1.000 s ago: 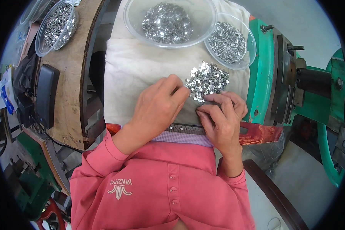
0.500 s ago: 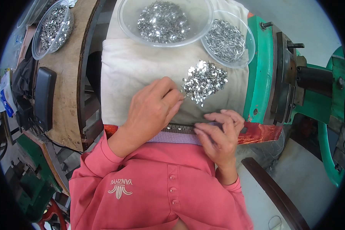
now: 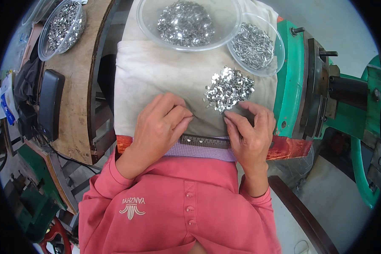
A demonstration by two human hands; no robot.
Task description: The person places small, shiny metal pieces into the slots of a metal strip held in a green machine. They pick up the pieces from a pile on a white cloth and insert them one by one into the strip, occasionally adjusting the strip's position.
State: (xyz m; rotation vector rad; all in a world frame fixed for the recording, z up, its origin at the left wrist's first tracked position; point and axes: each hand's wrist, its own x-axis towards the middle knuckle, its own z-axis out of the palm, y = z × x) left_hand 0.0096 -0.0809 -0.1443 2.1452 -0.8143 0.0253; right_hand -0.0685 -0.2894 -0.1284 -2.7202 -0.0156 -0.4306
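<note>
A loose pile of small shiny metal pieces lies on a beige cloth in front of me. My right hand rests just below the pile, thumb and forefinger pinched together at its near edge. My left hand lies on the cloth to the left, fingers curled under with their tips close to the right hand. Whatever sits inside either pinch is hidden. A dark metal strip with a row of holes runs along the cloth's near edge, between my two wrists.
Two clear plastic bowls of metal pieces stand at the far edge of the cloth, a large one and a smaller one. A third bowl sits on the wooden bench at left. A green machine stands at right.
My left hand has drawn back from the pile toward the near left. My right hand dropped to the strip, then came up to the pile's near edge.
</note>
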